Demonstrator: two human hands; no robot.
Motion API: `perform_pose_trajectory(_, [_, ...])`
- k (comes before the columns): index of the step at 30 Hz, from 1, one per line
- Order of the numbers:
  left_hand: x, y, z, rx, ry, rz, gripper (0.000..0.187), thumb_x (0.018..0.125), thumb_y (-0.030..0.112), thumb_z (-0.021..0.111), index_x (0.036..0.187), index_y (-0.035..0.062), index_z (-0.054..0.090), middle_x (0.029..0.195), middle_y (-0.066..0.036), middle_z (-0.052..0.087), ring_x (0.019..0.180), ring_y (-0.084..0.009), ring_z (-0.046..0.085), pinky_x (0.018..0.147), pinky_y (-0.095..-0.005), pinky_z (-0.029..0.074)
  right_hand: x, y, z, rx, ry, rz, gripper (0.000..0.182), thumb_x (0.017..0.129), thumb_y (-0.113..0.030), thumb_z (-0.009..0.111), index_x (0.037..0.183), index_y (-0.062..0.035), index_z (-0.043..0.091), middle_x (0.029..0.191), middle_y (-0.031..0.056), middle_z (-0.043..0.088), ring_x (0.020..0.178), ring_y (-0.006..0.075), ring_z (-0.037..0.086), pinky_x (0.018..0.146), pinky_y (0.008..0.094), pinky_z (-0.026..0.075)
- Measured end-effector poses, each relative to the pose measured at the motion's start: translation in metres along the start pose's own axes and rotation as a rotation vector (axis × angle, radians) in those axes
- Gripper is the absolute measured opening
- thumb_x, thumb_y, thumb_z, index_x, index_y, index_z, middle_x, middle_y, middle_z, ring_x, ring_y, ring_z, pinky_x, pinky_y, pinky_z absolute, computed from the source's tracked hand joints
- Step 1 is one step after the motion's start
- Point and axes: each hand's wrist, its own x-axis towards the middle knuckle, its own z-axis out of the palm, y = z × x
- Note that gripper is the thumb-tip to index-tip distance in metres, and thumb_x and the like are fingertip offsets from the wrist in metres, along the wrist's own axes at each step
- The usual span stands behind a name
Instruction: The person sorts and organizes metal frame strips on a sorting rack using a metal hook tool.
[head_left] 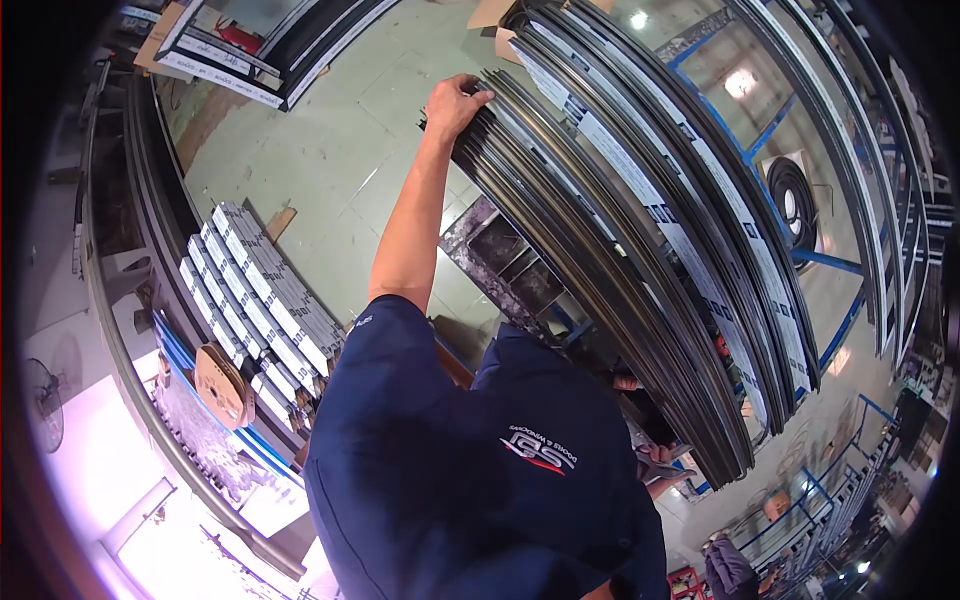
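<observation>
My left hand reaches forward to the far end of a stack of long dark profiles. Its fingers are bent around the ends of the outer profiles, with the thumb side toward the stack. Near the other end of the stack, beside my dark blue shirt, my right hand shows only in part. It is beside the profile ends, and its fingers are too small and unclear to tell what they hold. Bundles with white printed film lie right of the dark profiles.
White-wrapped profiles are stacked at the left, near a brown roll. A blue metal frame stands at the right, with a black coil by it. Framed pieces lie at the upper left on the pale floor.
</observation>
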Motion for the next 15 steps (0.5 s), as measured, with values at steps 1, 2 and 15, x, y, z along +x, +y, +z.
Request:
perform_pose_trajectory(1, [-0.001,0.001,-0.001,-0.001,-0.005,0.0,0.051,0.075,0.037,0.081,0.117,0.0081,0.073,0.11,-0.014,0.074,0.103,-0.0306,0.07,0.091,-0.0401,0.053,-0.004,-0.002,0.004,-0.015,0.096,-0.028,0.084,0.086,-0.081,0.046,0.139,-0.0166,0.05,0.107,0.0054,0.066,0.09,0.0186,0.059,0.087,0.0371,0.05])
perform_pose_trajectory(2, [-0.001,0.001,-0.001,-0.002,-0.016,0.001,0.052,0.075,0.037,0.081,0.117,0.0073,0.072,0.11,-0.014,0.074,0.103,-0.031,0.07,0.091,-0.0402,0.053,-0.008,-0.002,0.016,-0.03,0.195,-0.043,0.083,0.087,-0.08,0.045,0.141,-0.0171,0.048,0.109,0.0048,0.065,0.091,0.0183,0.059,0.086,0.0364,0.05])
perform_pose_trajectory(15, [0.056,-0.058,0.004,-0.132,-0.176,0.12,0.062,0.084,0.031,0.081,0.127,-0.0091,0.062,0.122,-0.019,0.068,0.111,-0.0232,0.064,0.101,-0.033,0.046,0.054,-0.088,0.095,-1.258,0.277,-0.118,0.113,0.077,-0.044,0.08,0.158,0.003,0.016,0.082,0.0114,0.065,0.062,0.0114,0.055,0.053,0.0254,0.043])
